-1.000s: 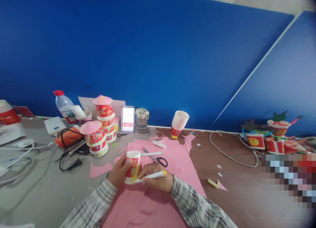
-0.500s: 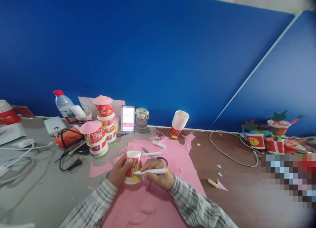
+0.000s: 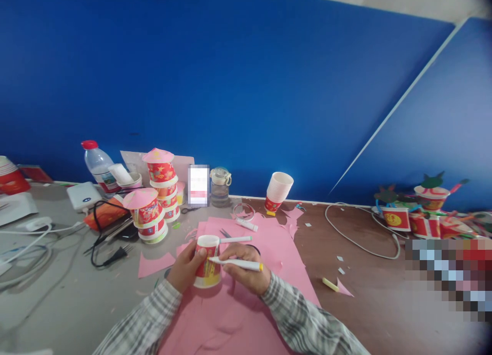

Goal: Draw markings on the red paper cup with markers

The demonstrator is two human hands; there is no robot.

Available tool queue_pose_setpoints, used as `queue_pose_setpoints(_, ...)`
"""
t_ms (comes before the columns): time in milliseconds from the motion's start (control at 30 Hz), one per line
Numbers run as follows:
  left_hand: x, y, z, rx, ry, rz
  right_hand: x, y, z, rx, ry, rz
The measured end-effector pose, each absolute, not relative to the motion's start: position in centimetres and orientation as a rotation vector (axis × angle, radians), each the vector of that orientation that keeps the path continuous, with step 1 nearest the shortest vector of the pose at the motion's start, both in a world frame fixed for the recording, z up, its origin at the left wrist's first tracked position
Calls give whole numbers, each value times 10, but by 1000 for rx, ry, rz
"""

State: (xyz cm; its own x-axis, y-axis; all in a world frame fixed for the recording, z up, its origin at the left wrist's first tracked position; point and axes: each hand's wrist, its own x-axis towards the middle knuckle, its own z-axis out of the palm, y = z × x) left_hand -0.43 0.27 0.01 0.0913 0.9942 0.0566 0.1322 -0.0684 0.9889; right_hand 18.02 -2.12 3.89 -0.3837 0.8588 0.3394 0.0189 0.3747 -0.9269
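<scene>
A blue wall (image 3: 246, 88) rises behind a cluttered desk (image 3: 77, 303). Over the pink paper (image 3: 286, 298), the left hand (image 3: 183, 272) clasps a red cup (image 3: 210, 273), while the right hand (image 3: 249, 274) pinches a white pen (image 3: 244, 264) (yellow at the back end), its tip at the cup's side. A marker (image 3: 237, 239) lies just beyond; stacked cups (image 3: 280, 188) stand near the wall.

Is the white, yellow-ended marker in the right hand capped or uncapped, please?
Uncapped: the white, yellow-ended marker points a bare, tapered tip at the red patterned paper cup.
</scene>
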Motion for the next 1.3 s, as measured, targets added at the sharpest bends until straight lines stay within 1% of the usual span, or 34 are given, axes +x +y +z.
queue_pose_setpoints(333, -4, 3, -2, 1403, 1217, 1124, 180, -22, 40, -777, -1792, 1074)
queue_pose_setpoints(500, -4, 3, 1, 1421, 1256, 1125, 181, -24, 44, -856, -1925, 1130)
queue_pose_setpoints(667, -5, 3, -1, 1429, 1272, 1128, 183, -25, 47, -837, -1968, 1164)
queue_pose_setpoints(900, -6, 4, -5, 1405, 1224, 1116, 185, -19, 37, -796, -1699, 1178)
queue_pose_setpoints(1300, -6, 4, -6, 1378, 1217, 1100, 185, -16, 34, -811, -1613, 1283)
